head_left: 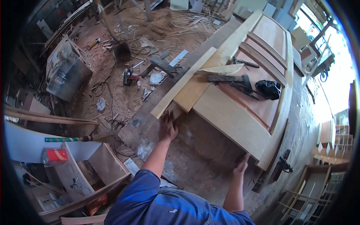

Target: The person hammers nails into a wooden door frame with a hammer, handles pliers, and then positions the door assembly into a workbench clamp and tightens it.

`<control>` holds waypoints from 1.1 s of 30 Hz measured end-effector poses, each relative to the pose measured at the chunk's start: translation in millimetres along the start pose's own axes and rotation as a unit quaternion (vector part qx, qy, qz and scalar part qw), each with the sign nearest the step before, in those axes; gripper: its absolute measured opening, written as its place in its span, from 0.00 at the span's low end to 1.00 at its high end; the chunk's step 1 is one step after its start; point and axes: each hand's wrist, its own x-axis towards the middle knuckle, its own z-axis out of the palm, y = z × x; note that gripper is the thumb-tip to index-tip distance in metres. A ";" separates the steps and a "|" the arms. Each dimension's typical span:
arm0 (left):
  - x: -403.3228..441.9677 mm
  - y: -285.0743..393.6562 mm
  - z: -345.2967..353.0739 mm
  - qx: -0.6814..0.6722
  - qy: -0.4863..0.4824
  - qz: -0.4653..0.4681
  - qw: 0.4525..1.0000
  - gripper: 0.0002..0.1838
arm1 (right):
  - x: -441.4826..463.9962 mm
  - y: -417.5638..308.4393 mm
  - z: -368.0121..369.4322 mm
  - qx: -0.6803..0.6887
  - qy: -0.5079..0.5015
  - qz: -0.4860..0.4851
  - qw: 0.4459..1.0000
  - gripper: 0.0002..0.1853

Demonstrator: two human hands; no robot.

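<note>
My left hand (168, 129), fingers stretched out, is at the near end of a long pale wooden strip (182, 82). Beside that strip lies a yellowish board (193, 93). My right hand (242, 165) has its fingers extended against the near edge of a wide light wooden board (230, 120), close to its right corner. These pieces belong to or rest on a large panelled wooden door (273, 33) lying flat on the workbench (195, 146). On the panels are a hammer (228, 79), other dark tools and a black plastic bag (268, 89).
A dark clamp (285, 163) sits at the bench's right side. Left of the bench, a red power tool (129, 77) lies on a floor strewn with shavings and scraps. An open wooden cabinet (107, 165) and a broom (67, 139) are at lower left; wooden frames (315, 183) stand lower right.
</note>
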 end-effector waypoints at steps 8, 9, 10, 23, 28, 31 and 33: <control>-14.2 -18.7 -13.1 -0.224 0.074 0.160 0.959 0.18 | -139.7 48.5 251.9 -0.449 -0.181 -0.397 0.780 0.26; -22.2 -27.7 -13.2 -0.288 0.066 0.197 0.935 0.14 | -146.4 56.1 276.0 -0.483 -0.184 -0.453 0.726 0.29; -33.5 -31.4 -20.7 -0.305 0.049 0.217 0.926 0.10 | -150.5 65.0 299.6 -0.487 -0.186 -0.424 0.741 0.33; 315.6 -248.2 -40.2 -0.173 0.138 -0.111 0.969 0.30 | -169.0 114.3 482.8 -0.468 -0.021 -0.251 0.847 0.51; 410.0 -249.8 -20.6 -0.225 -0.132 -0.224 0.939 0.46 | -159.7 126.2 482.0 -0.437 0.002 -0.332 0.836 0.38; 435.1 -258.4 3.7 -0.288 -0.148 -0.238 0.915 0.47 | -158.1 124.8 481.4 -0.468 -0.003 -0.323 0.822 0.39; 446.7 -256.6 19.9 -0.308 -0.160 -0.241 0.906 0.47 | -155.7 125.7 478.6 -0.511 -0.019 -0.256 0.820 0.42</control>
